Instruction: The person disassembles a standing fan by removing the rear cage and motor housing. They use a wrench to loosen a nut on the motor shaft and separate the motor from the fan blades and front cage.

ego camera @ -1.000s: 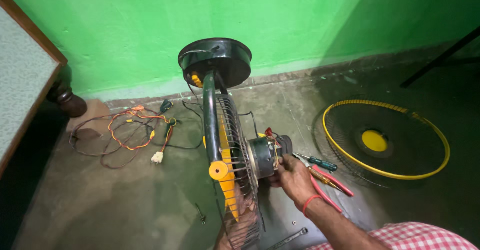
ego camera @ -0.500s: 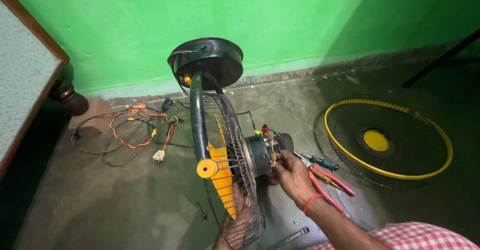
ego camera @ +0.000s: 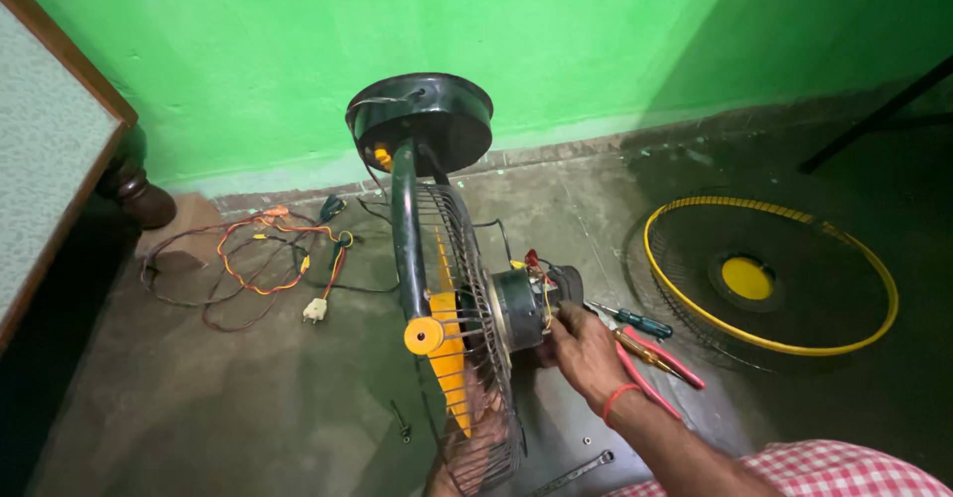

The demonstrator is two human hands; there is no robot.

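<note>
A table fan lies tipped on the concrete floor, its round black base [ego camera: 422,120] raised toward the wall. Its wire rear guard [ego camera: 467,308] stands on edge with yellow blades [ego camera: 447,358] and a yellow hub cap [ego camera: 424,335]. The exposed motor [ego camera: 521,303] sticks out to the right, with coloured wires on top. My right hand [ego camera: 586,353], a red thread on its wrist, grips the back of the motor. My left hand [ego camera: 472,447] shows dimly through the guard's lower mesh, holding it from behind.
The loose front guard [ego camera: 769,279], yellow-rimmed with a yellow centre, lies flat at right. A green-handled screwdriver [ego camera: 635,320] and red-handled pliers [ego camera: 660,363] lie beside the motor. Tangled wires with a white plug [ego camera: 268,259] lie at left. A spanner [ego camera: 576,472] rests near me. Wooden furniture [ego camera: 60,179] stands far left.
The fan has shifted slightly left and tilted in my hands. My right hand stays on the motor.
</note>
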